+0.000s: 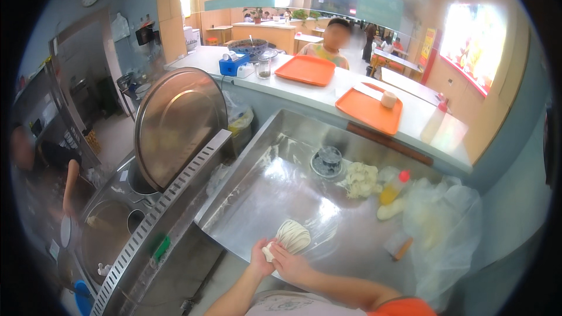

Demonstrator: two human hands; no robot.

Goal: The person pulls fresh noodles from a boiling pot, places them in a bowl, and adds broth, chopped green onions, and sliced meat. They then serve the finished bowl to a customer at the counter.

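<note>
A looped bundle of pulled dough noodles (294, 236) lies at the near edge of the stainless steel worktop (272, 197). My left hand (261, 258) is closed around the dough end of the bundle, close to the table's edge. Across that same end rests my right hand (290, 265), its fingers together and touching the dough. Farther back on the worktop, a heap of noodle dough (362, 179) sits beside a round dark container (327, 161). A squeeze bottle of yellow liquid (394, 188) stands near a smooth dough piece (390, 209).
A dough scraper (398, 248) and plastic sheeting (443, 228) lie at right. Orange trays (306, 70) rest on the white counter (316, 96), with a person (329, 46) beyond. At left are a large pot (107, 237), a raised round lid (182, 127) and a co-worker (57, 166).
</note>
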